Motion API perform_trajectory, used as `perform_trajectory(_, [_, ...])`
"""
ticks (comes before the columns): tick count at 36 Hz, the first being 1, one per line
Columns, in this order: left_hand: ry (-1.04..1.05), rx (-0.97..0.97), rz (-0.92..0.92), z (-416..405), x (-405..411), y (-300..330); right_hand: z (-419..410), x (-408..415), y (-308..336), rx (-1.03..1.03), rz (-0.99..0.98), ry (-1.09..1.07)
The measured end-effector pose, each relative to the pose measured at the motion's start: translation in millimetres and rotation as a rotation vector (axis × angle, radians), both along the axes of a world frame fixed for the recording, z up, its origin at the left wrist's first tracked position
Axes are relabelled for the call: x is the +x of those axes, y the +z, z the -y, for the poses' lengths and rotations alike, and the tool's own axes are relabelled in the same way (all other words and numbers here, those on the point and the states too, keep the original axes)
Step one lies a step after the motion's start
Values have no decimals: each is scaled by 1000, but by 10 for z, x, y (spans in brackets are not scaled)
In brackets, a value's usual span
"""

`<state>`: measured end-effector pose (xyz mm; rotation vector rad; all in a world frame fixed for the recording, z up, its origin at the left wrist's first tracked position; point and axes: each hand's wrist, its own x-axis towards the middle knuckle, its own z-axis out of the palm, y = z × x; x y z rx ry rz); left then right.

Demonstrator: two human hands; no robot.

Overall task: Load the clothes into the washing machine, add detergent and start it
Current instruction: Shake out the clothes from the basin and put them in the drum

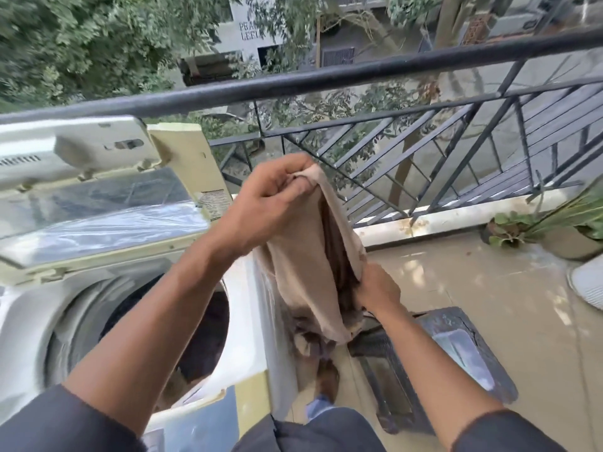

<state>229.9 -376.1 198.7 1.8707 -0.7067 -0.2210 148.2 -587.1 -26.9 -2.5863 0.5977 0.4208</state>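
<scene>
Two hands on one beige garment [303, 256], held just right of the washing machine [248, 321].

Left hand [267, 203] pinches the top edge; right hand [375, 291] grips the lower fold. Lid [98, 203] is up, drum [195, 337] open with dark clothes inside. Garment hangs outside the drum, above the black basket [456, 360]; risk: a loose pinch drops it to the floor, or a trailing end snags the rim.

Light: bright, soft daylight.
Shadows: dappled patches lay on the floor [456, 288].
Glare: sheen on the lid [98, 220].
Blur: motion-smeared throughout.
Edges: railing [293, 83] bowed by wide-angle distortion.
</scene>
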Motion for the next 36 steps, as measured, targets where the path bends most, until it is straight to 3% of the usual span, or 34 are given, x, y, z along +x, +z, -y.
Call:
perform_trajectory(4, [130, -86, -95, -236, 69, 15, 170, -37, 185, -28, -82, -44])
perform_trajectory(7, [233, -23, -114, -359, 142, -115, 292, 4, 539, -53, -51, -95])
perform_trajectory(16, [611, 219, -126, -350, 149, -606, 203, 43, 1515, 276, 312, -112])
perform_trajectory(22, [553, 13, -131, -306, 66, -744, -36, 105, 2018, 749, 667, -114])
perform_trajectory(27, [260, -208, -227, -111, -101, -524, -218, 229, 2160, 957, 783, -44])
perform_trajectory(31, [74, -77, -162, 27, -229, -539, -292, 320, 2131, 975, 789, 19])
perform_trajectory(36, [190, -60, 14, 90, -120, -655, -203, 396, 1991, 876, 742, 70])
